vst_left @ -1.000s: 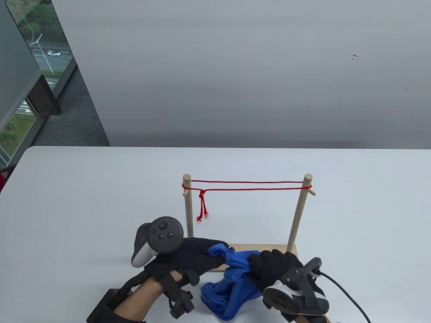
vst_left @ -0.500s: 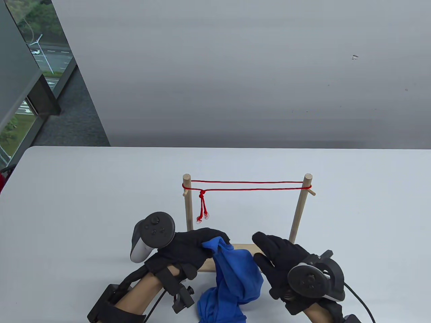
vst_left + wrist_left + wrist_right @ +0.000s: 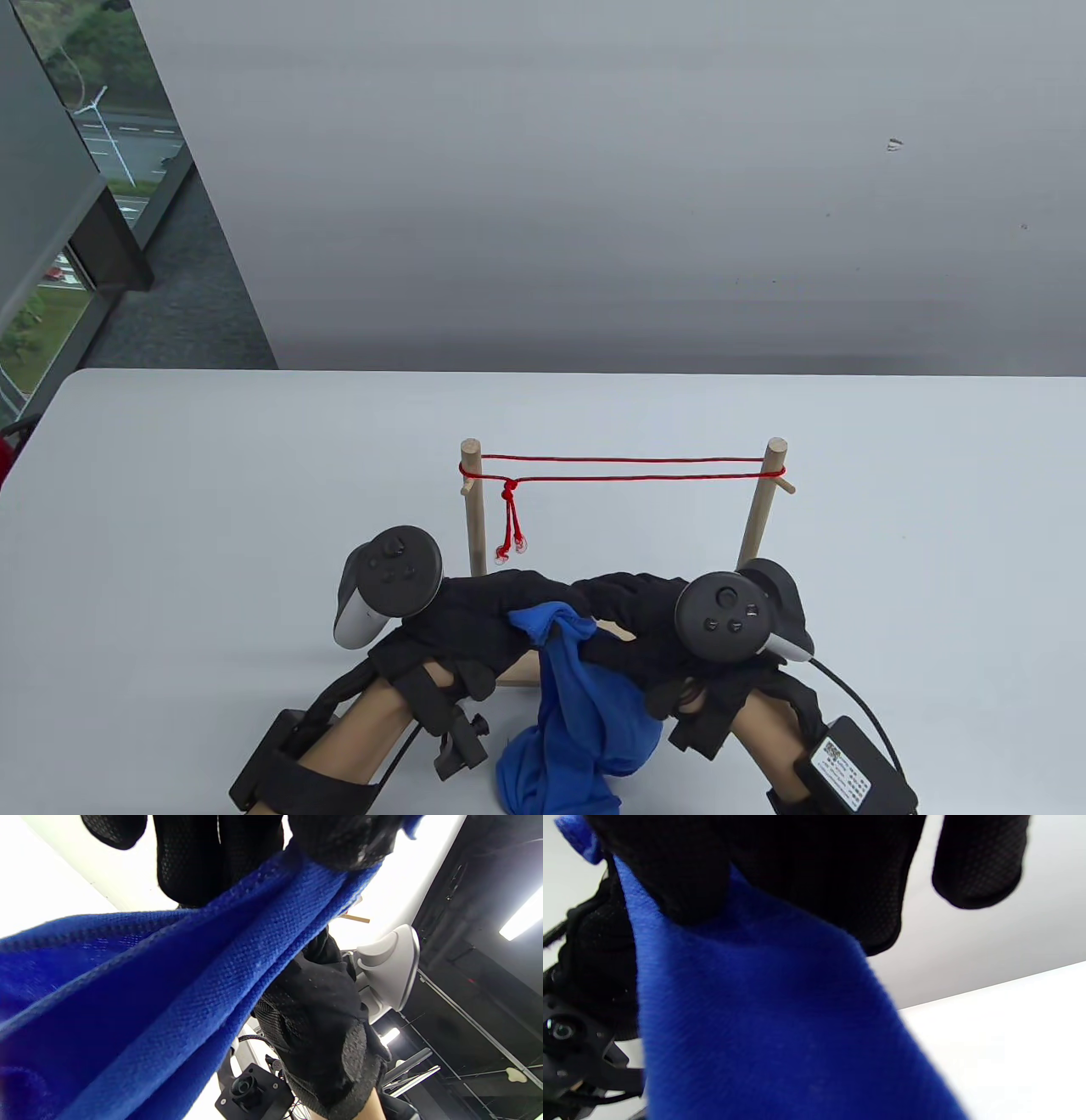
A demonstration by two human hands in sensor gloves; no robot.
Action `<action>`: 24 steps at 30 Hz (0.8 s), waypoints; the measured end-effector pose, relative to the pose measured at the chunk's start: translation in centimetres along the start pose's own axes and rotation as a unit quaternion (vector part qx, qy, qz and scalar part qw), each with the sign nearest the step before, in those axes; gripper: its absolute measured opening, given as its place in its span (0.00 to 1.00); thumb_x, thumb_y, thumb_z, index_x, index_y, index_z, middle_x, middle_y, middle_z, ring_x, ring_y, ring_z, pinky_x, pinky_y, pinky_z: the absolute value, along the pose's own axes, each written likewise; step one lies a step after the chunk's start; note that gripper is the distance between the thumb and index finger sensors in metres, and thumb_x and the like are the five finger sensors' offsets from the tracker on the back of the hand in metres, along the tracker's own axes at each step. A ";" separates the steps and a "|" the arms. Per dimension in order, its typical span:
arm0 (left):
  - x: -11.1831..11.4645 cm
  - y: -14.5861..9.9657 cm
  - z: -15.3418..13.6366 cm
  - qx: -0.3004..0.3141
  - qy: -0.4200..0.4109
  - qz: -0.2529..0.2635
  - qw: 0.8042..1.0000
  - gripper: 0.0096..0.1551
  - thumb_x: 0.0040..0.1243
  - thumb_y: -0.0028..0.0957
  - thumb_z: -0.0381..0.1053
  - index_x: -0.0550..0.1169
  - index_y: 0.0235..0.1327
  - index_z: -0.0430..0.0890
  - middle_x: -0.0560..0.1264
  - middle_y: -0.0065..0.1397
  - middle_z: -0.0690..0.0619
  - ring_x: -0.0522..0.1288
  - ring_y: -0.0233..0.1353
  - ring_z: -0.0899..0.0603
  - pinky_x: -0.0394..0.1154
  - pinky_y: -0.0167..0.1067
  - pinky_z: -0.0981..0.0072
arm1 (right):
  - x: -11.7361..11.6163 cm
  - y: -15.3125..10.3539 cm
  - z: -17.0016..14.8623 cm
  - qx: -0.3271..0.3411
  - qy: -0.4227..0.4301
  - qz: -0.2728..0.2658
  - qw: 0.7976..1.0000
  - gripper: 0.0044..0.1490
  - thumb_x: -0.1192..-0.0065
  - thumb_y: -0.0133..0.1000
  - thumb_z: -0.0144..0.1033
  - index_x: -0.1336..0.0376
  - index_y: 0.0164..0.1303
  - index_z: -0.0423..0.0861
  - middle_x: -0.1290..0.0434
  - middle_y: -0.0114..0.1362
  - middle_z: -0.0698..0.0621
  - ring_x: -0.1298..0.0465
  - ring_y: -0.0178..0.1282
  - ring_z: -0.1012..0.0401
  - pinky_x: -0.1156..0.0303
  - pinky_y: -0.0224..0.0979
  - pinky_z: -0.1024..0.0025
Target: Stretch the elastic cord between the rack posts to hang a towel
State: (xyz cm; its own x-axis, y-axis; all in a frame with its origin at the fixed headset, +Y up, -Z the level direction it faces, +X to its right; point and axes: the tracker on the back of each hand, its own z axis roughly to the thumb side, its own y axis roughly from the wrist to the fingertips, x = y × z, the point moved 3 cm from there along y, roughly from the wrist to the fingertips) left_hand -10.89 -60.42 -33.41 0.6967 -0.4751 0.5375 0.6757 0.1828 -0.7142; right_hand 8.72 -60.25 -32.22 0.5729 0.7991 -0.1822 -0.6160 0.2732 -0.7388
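A red elastic cord (image 3: 624,469) runs doubled between the tops of two wooden rack posts, the left post (image 3: 473,518) and the right post (image 3: 759,509), with a knot and loose ends (image 3: 511,518) hanging near the left post. A blue towel (image 3: 577,713) hangs bunched in front of the rack's wooden base (image 3: 519,676). My left hand (image 3: 501,620) grips the towel's top edge, shown close in the left wrist view (image 3: 237,955). My right hand (image 3: 628,620) pinches the same top edge beside it, shown in the right wrist view (image 3: 763,1014).
The white table (image 3: 212,475) stretches around the rack. A grey wall (image 3: 594,170) rises behind its far edge, with a window at the left. A black cable (image 3: 848,696) trails from my right wrist.
My right hand let go of the towel's lower part, opened, then swung left and took hold of the top edge beside my left hand. The towel now hangs lower.
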 end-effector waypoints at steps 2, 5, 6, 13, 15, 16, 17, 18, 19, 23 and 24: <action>-0.3 -0.2 0.0 -0.001 -0.009 0.011 1.000 0.28 0.55 0.42 0.61 0.85 0.53 0.56 0.85 0.58 0.52 0.79 0.64 0.35 0.66 0.68 0.34 | 0.3 -0.1 0.0 0.001 0.006 -0.015 1.000 0.28 0.31 0.48 0.47 0.33 0.56 0.48 0.24 0.63 0.45 0.18 0.58 0.50 0.29 0.61 0.39; -0.8 -0.5 0.1 0.001 -0.011 0.018 1.000 0.28 0.56 0.44 0.62 0.85 0.53 0.55 0.85 0.59 0.52 0.79 0.64 0.35 0.66 0.68 0.34 | 0.7 -0.2 0.1 0.006 0.026 -0.027 0.999 0.25 0.29 0.47 0.45 0.32 0.50 0.48 0.22 0.61 0.46 0.16 0.55 0.51 0.29 0.61 0.40; -0.9 -0.6 0.1 -0.002 -0.008 0.025 1.000 0.28 0.56 0.44 0.62 0.85 0.53 0.54 0.85 0.59 0.52 0.80 0.64 0.35 0.67 0.68 0.34 | 0.9 -0.3 0.2 0.010 0.032 -0.034 0.999 0.24 0.28 0.47 0.44 0.32 0.49 0.47 0.21 0.59 0.46 0.15 0.53 0.52 0.29 0.61 0.40; -1.8 -0.7 0.3 -0.010 -0.002 0.052 0.999 0.25 0.60 0.47 0.56 0.83 0.55 0.49 0.86 0.54 0.52 0.82 0.59 0.36 0.69 0.67 0.35 | 2.0 -0.7 0.2 -0.005 0.022 -0.053 0.998 0.39 0.29 0.47 0.44 0.41 0.66 0.45 0.21 0.52 0.50 0.16 0.45 0.56 0.28 0.60 0.41; -2.0 -0.7 0.4 -0.016 0.005 0.061 0.998 0.25 0.60 0.48 0.57 0.84 0.55 0.49 0.86 0.54 0.52 0.83 0.58 0.36 0.70 0.66 0.36 | 2.3 -0.7 0.2 -0.010 0.019 -0.046 0.999 0.44 0.30 0.47 0.44 0.43 0.70 0.40 0.21 0.52 0.50 0.17 0.44 0.56 0.27 0.59 0.42; -2.2 -0.8 0.5 -0.020 0.013 0.068 0.997 0.26 0.61 0.48 0.57 0.83 0.55 0.49 0.86 0.54 0.51 0.83 0.58 0.36 0.70 0.65 0.36 | 2.4 -0.7 0.3 -0.012 0.016 -0.045 0.999 0.43 0.31 0.48 0.44 0.42 0.69 0.38 0.21 0.51 0.49 0.17 0.43 0.56 0.27 0.58 0.43; -2.5 -0.8 0.6 -0.024 0.023 0.076 0.997 0.26 0.61 0.48 0.57 0.83 0.56 0.49 0.87 0.54 0.51 0.83 0.57 0.37 0.71 0.65 0.37 | 2.6 -0.8 0.3 -0.015 0.014 -0.044 0.999 0.41 0.31 0.48 0.44 0.40 0.67 0.37 0.21 0.50 0.49 0.17 0.42 0.56 0.26 0.57 0.44; -2.7 -0.9 0.7 -0.027 0.029 0.081 0.996 0.26 0.62 0.49 0.58 0.83 0.56 0.48 0.87 0.54 0.51 0.83 0.56 0.36 0.71 0.64 0.37 | 2.7 -0.8 0.3 -0.018 0.011 -0.041 0.999 0.40 0.32 0.48 0.44 0.39 0.67 0.36 0.21 0.49 0.49 0.17 0.41 0.57 0.25 0.56 0.45; -3.0 -1.1 0.8 -0.029 0.040 0.089 0.995 0.26 0.63 0.49 0.58 0.84 0.55 0.48 0.87 0.53 0.51 0.84 0.55 0.37 0.72 0.63 0.38 | 2.9 -0.9 0.3 -0.020 0.008 -0.039 0.999 0.39 0.32 0.49 0.45 0.37 0.65 0.37 0.21 0.49 0.49 0.18 0.41 0.57 0.25 0.56 0.45; -4.0 -1.7 1.5 -0.037 0.088 0.108 0.990 0.25 0.63 0.48 0.57 0.85 0.54 0.47 0.88 0.51 0.50 0.85 0.53 0.36 0.74 0.61 0.39 | 4.0 -1.2 0.5 -0.025 -0.003 -0.043 0.999 0.32 0.34 0.50 0.45 0.30 0.59 0.39 0.21 0.46 0.49 0.18 0.40 0.57 0.25 0.55 0.45; -4.2 -1.8 1.7 -0.038 0.099 0.113 0.988 0.25 0.63 0.48 0.57 0.85 0.53 0.46 0.88 0.51 0.51 0.85 0.52 0.37 0.74 0.61 0.39 | 4.3 -1.3 0.6 -0.025 -0.007 -0.043 0.999 0.31 0.34 0.50 0.45 0.29 0.57 0.40 0.20 0.46 0.49 0.18 0.40 0.57 0.24 0.55 0.45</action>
State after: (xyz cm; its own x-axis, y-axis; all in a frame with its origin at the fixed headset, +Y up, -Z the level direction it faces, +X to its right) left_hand -14.62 -57.28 -33.62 0.7616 -0.5905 0.2667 0.4825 0.2421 -0.8418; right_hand 11.64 -56.88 -31.68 0.6143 0.7817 -0.1076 -0.5368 0.3141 -0.7831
